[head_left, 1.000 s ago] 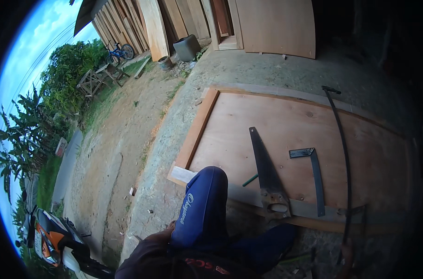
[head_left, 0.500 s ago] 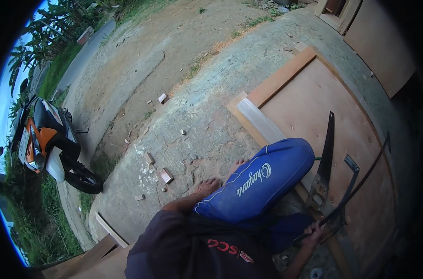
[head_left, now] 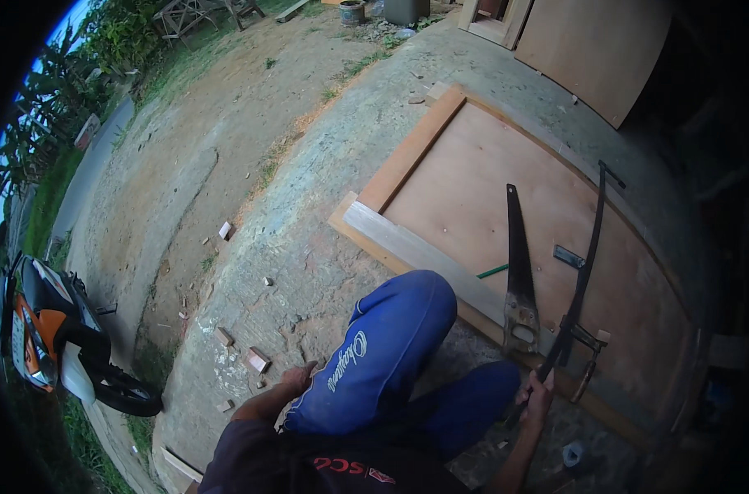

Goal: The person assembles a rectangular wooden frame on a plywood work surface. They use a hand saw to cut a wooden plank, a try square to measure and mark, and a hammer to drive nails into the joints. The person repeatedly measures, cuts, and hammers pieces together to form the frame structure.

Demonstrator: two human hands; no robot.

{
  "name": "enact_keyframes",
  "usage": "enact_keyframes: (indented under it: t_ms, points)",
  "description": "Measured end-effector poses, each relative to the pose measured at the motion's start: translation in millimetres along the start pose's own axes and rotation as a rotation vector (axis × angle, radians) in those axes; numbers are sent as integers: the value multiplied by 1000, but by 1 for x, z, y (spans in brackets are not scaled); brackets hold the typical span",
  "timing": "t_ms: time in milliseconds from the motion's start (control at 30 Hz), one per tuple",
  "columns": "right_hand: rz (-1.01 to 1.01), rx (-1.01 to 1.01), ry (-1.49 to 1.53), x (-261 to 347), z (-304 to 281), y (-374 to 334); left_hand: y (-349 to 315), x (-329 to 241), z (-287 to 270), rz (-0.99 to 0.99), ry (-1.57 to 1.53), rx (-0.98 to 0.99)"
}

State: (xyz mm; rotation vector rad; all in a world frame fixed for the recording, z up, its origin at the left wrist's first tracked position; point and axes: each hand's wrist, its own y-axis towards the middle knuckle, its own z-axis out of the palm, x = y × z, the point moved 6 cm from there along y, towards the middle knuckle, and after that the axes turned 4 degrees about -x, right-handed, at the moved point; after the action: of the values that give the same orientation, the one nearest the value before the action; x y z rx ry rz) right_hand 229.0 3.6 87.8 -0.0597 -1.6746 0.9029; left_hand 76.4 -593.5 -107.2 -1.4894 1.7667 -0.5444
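Observation:
My right hand (head_left: 539, 395) is closed round the near end of a long dark bar clamp (head_left: 587, 267). The clamp's bar reaches away over a plywood panel (head_left: 465, 177) edged with wooden strips, and its screw handle hangs near the panel's near edge. Just left of it lies a handsaw (head_left: 519, 272), blade pointing away. A small dark metal-edged piece (head_left: 569, 256) sits beside the bar; its kind is unclear. My left hand (head_left: 296, 377) is down by the ground beside my blue-trousered leg (head_left: 383, 354), fingers stretched out and partly hidden, with nothing visible in it.
A pale wood strip (head_left: 424, 247) lies along the panel's near-left edge, with a green stick (head_left: 493, 271) by it. Small wood offcuts (head_left: 258, 360) dot the rough concrete. An orange and white motorcycle (head_left: 70, 337) stands at the left. Another board (head_left: 593, 53) stands at the far right.
The view has swung right, so the panel and motorcycle sit further left. In my right hand the bar clamp has turned, and its far end and screw now show over the panel.

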Motion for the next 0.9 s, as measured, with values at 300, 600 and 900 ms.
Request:
enact_keyframes:
  t_ms: [300,600,900]
  points:
    - [-83,196,-54,-6,89,15,-75,-46,-163,106,-1003,-794]
    - [-458,181,-843,-15,159,9,-127,-311,-326,609,-623,-866]
    - [-451,70,-916,-47,207,-18,43,-460,-235,376,-900,31]
